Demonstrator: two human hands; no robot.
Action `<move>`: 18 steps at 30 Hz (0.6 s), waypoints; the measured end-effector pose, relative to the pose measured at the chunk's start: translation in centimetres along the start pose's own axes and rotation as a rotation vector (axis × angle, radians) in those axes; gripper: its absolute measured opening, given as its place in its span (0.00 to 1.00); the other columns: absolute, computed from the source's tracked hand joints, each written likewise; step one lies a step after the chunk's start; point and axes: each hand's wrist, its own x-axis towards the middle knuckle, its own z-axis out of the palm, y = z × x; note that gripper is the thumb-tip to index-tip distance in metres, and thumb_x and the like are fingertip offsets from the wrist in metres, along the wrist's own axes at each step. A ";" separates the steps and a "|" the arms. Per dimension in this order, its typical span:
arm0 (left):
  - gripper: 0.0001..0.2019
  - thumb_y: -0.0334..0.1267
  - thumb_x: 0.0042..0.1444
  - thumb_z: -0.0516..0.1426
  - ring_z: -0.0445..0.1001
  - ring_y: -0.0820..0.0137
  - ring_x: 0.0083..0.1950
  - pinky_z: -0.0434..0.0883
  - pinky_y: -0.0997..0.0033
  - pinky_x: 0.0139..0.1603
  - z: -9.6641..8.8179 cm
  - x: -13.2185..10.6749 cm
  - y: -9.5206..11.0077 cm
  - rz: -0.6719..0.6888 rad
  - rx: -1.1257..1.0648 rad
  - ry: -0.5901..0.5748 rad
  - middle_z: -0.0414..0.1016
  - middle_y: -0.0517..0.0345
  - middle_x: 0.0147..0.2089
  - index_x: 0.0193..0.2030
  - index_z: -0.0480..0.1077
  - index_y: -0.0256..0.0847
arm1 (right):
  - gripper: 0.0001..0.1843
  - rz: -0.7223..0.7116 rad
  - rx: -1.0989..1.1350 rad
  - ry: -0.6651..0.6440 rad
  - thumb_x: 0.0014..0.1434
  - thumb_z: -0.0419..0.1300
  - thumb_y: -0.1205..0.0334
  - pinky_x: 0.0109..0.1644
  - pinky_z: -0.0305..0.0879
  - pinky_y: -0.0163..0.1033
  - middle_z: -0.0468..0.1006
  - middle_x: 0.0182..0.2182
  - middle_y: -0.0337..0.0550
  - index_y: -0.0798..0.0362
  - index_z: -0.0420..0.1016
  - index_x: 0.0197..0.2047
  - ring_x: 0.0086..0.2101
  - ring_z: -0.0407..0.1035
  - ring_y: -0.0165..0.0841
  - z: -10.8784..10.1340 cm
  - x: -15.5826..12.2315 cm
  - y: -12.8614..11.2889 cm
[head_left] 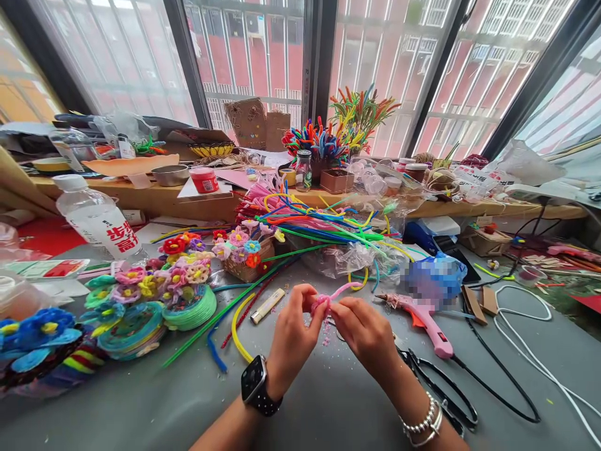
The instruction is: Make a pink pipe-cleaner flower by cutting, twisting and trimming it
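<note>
Both hands meet over the middle of the grey table, pinching a pink pipe cleaner (348, 287). Part of it is bent into small loops between the fingertips, and a free end sticks out to the upper right. My left hand (297, 329), wearing a watch, is closed on the looped part. Fingers of my right hand (364, 335) are pressed together on the same pipe cleaner close by. Pink bits of fluff lie on the table below the fingertips. To the right of my right hand rests a pink glue gun (429, 322); a lighter (267, 305) lies left of my left hand.
Pipe-cleaner flower baskets (190, 307) crowd the left, near a water bottle (96, 219). A heap of loose pipe cleaners (300, 216) lies ahead. Black-handled scissors (444, 382), a blue plastic bag (439, 275) and a white cable (521, 344) are at right. A cluttered ledge (263, 197) runs along the windows.
</note>
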 end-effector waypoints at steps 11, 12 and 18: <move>0.06 0.33 0.54 0.51 0.69 0.75 0.29 0.68 0.75 0.31 0.1 -0.2 0.1 0.155 0.181 0.045 0.67 0.63 0.28 0.38 0.57 0.41 | 0.08 0.275 0.235 -0.106 0.56 0.49 0.67 0.31 0.59 0.36 0.69 0.26 0.43 0.53 0.69 0.31 0.28 0.64 0.32 0.5 -0.1 -1.0; 0.06 0.32 0.54 0.50 0.69 0.75 0.29 0.67 0.75 0.31 0.1 -0.3 0.0 0.215 0.224 0.050 0.67 0.62 0.29 0.39 0.57 0.41 | 0.08 0.368 0.314 -0.109 0.56 0.50 0.66 0.30 0.58 0.35 0.68 0.25 0.41 0.53 0.68 0.29 0.26 0.62 0.31 0.5 0.0 -1.2; 0.07 0.28 0.54 0.50 0.70 0.74 0.30 0.67 0.75 0.31 0.2 -0.6 -0.3 0.541 0.323 0.085 0.69 0.60 0.29 0.39 0.57 0.41 | 0.09 1.060 1.129 -0.182 0.51 0.53 0.60 0.23 0.50 0.32 0.57 0.17 0.32 0.53 0.61 0.22 0.19 0.51 0.25 0.4 0.6 -1.6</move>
